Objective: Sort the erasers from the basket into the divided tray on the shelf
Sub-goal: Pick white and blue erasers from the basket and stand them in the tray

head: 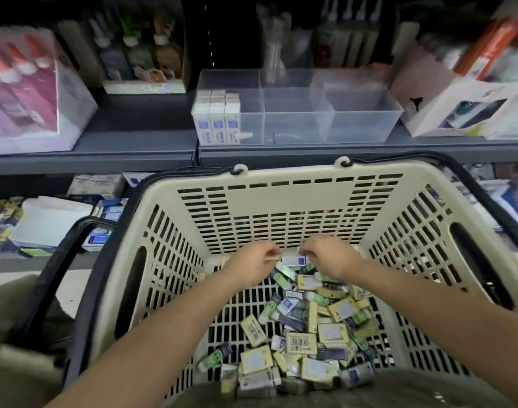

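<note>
Down at the far end of the basket [281, 198], head view: my left hand [253, 265] fingers pinch a cream eraser [274, 257]. Right hand [328, 256] fingers curl over a white-blue eraser [294, 260]; cannot tell if gripped. Loose erasers [310, 334] heaped on basket floor. Divided tray [363, 113] on shelf [134, 142] above, white boxes [218, 119] upright in its left compartment.

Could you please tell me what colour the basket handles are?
The handles are black, best seen in the head view.
</note>
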